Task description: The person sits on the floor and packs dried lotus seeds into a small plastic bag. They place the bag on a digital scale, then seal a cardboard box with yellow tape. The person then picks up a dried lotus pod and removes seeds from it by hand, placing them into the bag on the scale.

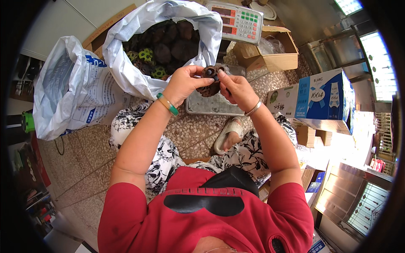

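Observation:
In front of me I hold a dried brown lotus seed pod [208,90] between both hands. My left hand [184,83] is closed on its left side, with thumb and index finger pressing at the top near a dark seed. From the other side my right hand [239,89] grips it, the thumb on its upper face and the fingers curled behind. Just beyond, a white woven sack [116,49] with a rolled-down rim holds many dark brown lotus pods [162,53] and several green ones [146,55]. Below my hands lies the metal platform [202,106] of a scale.
The scale's keypad display [239,23] stands beyond the sack. An open cardboard box [275,63] sits to its right, and a blue-and-white carton [322,99] stands farther right. Another white sack [63,88] is at the left. Speckled tile floor [192,137] shows between my legs.

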Demonstrator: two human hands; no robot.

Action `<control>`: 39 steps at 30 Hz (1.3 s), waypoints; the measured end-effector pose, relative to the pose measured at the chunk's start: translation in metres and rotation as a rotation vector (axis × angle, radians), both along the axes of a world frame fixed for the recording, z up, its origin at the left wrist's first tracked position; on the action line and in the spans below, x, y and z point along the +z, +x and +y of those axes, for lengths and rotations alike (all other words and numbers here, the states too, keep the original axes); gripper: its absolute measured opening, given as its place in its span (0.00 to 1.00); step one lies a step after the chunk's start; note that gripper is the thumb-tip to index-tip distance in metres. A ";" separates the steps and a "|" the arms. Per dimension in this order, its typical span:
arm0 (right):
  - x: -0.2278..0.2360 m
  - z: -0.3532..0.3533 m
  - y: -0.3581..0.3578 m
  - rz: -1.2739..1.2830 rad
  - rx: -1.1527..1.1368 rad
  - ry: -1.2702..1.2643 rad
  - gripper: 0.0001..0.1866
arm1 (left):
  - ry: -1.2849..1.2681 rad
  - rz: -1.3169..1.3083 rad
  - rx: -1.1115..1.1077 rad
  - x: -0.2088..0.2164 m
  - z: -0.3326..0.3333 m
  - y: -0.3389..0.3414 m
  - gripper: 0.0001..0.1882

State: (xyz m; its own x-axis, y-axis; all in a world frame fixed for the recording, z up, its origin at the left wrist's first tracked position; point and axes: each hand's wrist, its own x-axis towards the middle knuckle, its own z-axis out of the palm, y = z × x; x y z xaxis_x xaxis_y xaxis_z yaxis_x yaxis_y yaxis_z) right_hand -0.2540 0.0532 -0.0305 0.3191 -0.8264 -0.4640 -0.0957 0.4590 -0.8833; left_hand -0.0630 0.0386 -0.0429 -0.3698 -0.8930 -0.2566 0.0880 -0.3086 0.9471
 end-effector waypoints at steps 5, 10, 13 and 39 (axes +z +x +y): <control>-0.019 0.001 0.005 0.308 0.073 -0.470 0.28 | 0.139 0.140 -0.112 0.004 -0.003 0.004 0.11; 0.004 0.002 -0.003 -0.146 0.025 0.035 0.17 | 0.326 0.181 -0.009 0.007 -0.005 0.010 0.10; 0.004 -0.001 -0.011 -0.535 -0.032 0.224 0.15 | 0.149 0.082 0.155 0.012 -0.002 0.003 0.10; -0.002 0.009 0.020 0.687 0.173 -0.617 0.28 | 0.136 0.067 0.083 -0.003 0.003 -0.010 0.13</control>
